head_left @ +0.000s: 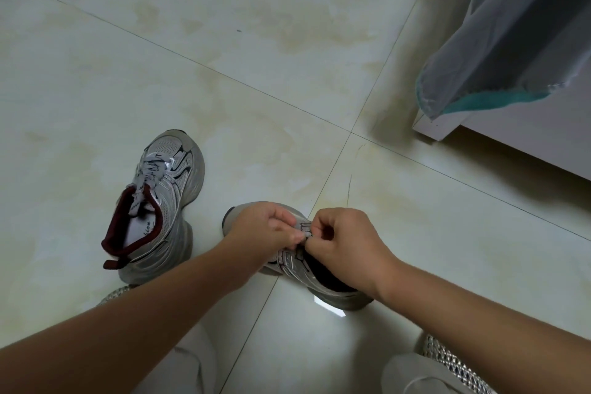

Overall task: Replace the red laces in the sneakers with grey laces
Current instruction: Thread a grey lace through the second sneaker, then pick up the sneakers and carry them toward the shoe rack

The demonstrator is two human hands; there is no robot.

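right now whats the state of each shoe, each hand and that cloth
left shoe: upright on the floor, grey lace in, nobody touching it
right shoe: on the floor under both hands, lace being worked
grey lace: pinched by both hands
left hand: fingers curled, pinching the lace
right hand: fingers curled, pinching the lace
cloth: hanging over the white furniture

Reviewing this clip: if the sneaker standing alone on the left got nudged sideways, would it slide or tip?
The left sneaker would probably slide rather than tip: its thick, wide sole sits flat on the glossy tile floor. It likely feels light for its bulk, given the mesh upper. The open collar looks soft and may flex if gripped.
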